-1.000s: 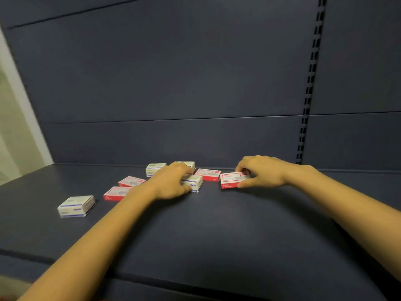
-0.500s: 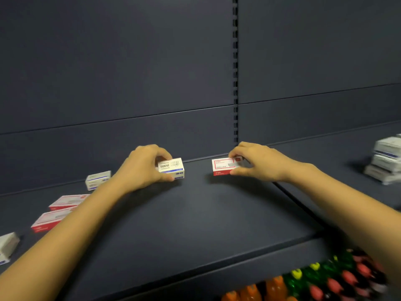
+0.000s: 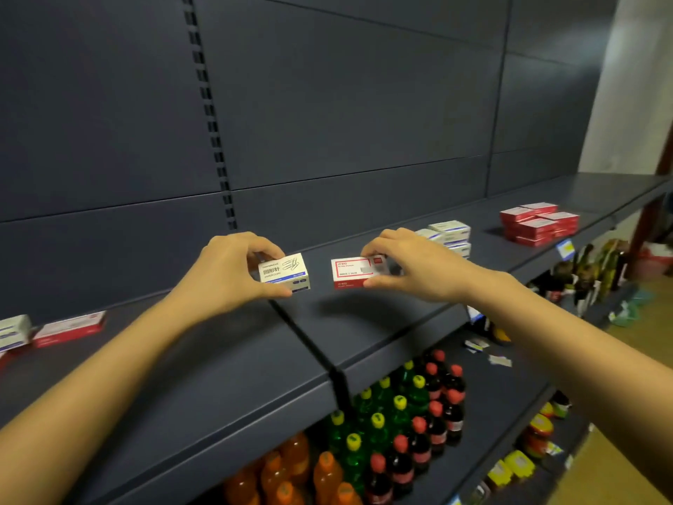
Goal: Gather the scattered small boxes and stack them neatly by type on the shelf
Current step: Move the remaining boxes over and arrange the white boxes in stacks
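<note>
While the left hand (image 3: 225,275) pinches the white box (image 3: 286,273) and the right hand (image 3: 415,271) pinches the red box (image 3: 351,273) over the shelf (image 3: 255,359), each grip should carry its box level and set it squarely on the matching white stack (image 3: 449,233) or red stack (image 3: 539,224) farther right.

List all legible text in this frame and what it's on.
"回形针": upper face of the white-and-blue box held in the left hand.
Red-and-white box in the right hand: print blurred, unreadable.
White stack and red stack further right: too small.
Shelf-edge price tag, bottle labels: unreadable.
</note>
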A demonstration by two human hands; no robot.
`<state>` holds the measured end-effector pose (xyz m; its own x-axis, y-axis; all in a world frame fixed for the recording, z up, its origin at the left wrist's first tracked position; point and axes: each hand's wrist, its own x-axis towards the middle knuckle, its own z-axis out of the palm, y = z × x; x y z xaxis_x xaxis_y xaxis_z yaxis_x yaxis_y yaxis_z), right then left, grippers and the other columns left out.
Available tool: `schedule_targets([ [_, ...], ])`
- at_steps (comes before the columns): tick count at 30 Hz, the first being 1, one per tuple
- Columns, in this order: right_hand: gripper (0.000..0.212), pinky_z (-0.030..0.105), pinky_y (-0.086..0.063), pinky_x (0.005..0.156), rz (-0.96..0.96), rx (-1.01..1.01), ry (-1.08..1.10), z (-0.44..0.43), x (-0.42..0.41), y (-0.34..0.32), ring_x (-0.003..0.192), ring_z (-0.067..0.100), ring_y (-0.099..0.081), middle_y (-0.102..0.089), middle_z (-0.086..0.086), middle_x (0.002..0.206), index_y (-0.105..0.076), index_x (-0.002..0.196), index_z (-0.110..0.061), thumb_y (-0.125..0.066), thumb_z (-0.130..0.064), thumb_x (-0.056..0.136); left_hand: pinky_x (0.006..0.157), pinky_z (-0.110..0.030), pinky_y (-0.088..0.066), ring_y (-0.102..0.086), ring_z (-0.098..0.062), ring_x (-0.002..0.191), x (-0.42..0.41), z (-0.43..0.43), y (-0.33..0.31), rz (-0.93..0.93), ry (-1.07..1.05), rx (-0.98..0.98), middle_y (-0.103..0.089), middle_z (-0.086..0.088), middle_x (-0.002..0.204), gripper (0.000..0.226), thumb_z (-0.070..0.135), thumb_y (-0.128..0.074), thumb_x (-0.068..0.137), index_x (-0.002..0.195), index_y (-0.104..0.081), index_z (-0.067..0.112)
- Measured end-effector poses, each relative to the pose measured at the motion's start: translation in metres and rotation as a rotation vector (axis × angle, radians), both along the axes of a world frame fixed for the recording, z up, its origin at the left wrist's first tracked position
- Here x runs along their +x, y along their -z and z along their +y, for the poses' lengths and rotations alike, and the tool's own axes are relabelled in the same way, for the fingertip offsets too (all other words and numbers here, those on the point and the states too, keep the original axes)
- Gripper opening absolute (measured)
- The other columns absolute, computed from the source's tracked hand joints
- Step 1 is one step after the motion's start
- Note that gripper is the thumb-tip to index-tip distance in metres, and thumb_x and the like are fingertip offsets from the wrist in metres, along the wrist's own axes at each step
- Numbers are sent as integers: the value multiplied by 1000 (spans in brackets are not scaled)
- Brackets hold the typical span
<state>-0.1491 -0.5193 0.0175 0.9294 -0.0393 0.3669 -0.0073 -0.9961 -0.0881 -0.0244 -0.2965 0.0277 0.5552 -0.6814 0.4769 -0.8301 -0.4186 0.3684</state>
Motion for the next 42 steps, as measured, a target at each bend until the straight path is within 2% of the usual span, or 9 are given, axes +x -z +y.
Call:
schedule_targets([
  [3, 41, 31, -39, 86, 16, -10, 15, -41, -27, -3, 107, 15, -44, -52, -4, 114, -51, 120, -24, -56, -46, 86, 80, -34, -53, -63, -14, 84, -22, -43, 3, 23, 21, 2, -68, 4, 93, 39, 30, -85, 58, 93, -68, 22],
  [7, 46, 39, -43, 91, 35, -15, 41, -96, -59, -6, 112, 14, -43, -51, -5, 120, -48, 126, -26, -55, -47, 86, 77, -33, -52, -62, -15, 82, -49, -95, 16, 39, 19, 34, -68, 6, 91, 38, 31, -85, 59, 92, -68, 21],
  [13, 46, 37, -43, 91, 40, -13, 8, -167, -85, -2, 105, 9, -43, -51, -5, 117, -49, 125, -25, -56, -46, 85, 71, -24, -42, -57, -11, 81, -66, -150, 36, 85, -107, 80, -64, 8, 87, 37, 36, -82, 62, 92, -67, 21],
  [20, 42, 36, -45, 88, 29, 28, -55, -221, -97, 14, 98, 6, -42, -49, -12, 107, -53, 120, -26, -57, -47, 83, 80, -25, -45, -57, -13, 88, -75, -170, 54, 165, -253, 88, -66, 1, 106, 41, 33, -80, 67, 102, -65, 18],
  [23, 44, 33, -44, 87, 23, 39, -66, -240, -98, 20, 99, 6, -42, -51, -9, 112, -52, 121, -26, -57, -48, 83, 92, -35, -46, -57, -19, 101, -83, -173, 44, 58, -302, 0, -62, 0, 113, 50, 40, -76, 70, 112, -62, 16],
  [27, 44, 31, -43, 86, 19, 57, -52, -263, -97, 24, 98, 6, -42, -53, -7, 114, -52, 121, -25, -57, -47, 83, 87, -43, -49, -58, -17, 97, -100, -195, 16, -179, -266, -67, -65, 3, 103, 33, 44, -64, 78, 102, -65, 21],
  [33, 43, 36, -43, 93, 35, 76, 18, -306, -101, 20, 110, 15, -47, -55, -2, 122, -53, 122, -23, -58, -44, 85, 80, -32, -45, -54, -12, 98, -107, -272, -3, -315, -198, 14, -63, 7, 102, 25, 43, -54, 86, 101, -64, 25],
  [38, 47, 28, -36, 95, 17, 70, 72, -353, -104, 15, 118, 17, -46, -53, 0, 131, -52, 126, -21, -59, -42, 85, 78, -30, -41, -54, -15, 102, -100, -342, -2, -344, -155, 47, -63, 6, 104, 28, 44, -52, 87, 102, -64, 24],
  [42, 49, 33, -40, 95, 32, 78, 121, -391, -102, 10, 116, 18, -46, -52, 1, 130, -50, 128, -21, -57, -43, 86, 73, -27, -38, -54, -15, 100, -92, -389, 2, -332, -132, 77, -64, 6, 105, 28, 44, -52, 87, 102, -64, 23],
])
